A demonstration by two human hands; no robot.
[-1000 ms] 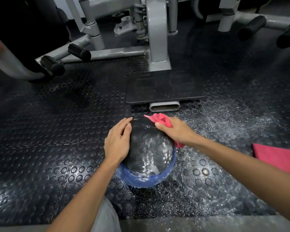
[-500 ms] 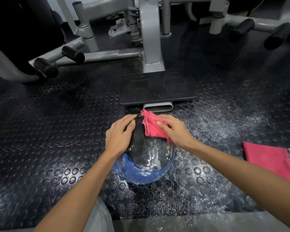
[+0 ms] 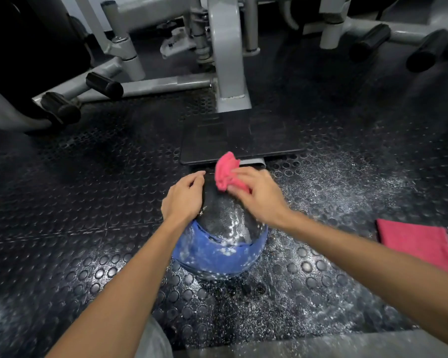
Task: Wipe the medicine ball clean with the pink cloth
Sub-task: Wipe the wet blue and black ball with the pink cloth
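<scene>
A black and blue medicine ball (image 3: 225, 236), speckled with white powder, sits on the studded rubber floor in the middle of the view. My left hand (image 3: 184, 197) lies on the ball's upper left side, fingers curved over it. My right hand (image 3: 256, 195) holds a bunched pink cloth (image 3: 225, 171) and presses it against the ball's far top. Part of the cloth sticks up beyond my fingers.
A second pink cloth (image 3: 417, 244) lies flat on the floor at the right. White powder (image 3: 334, 182) is scattered over the floor around the ball. A black footplate (image 3: 241, 140) and grey machine frame (image 3: 228, 60) stand just behind the ball.
My right hand has carried the pink cloth from the ball's far right edge across to its far top centre. My left hand has stayed on the ball's left side.
</scene>
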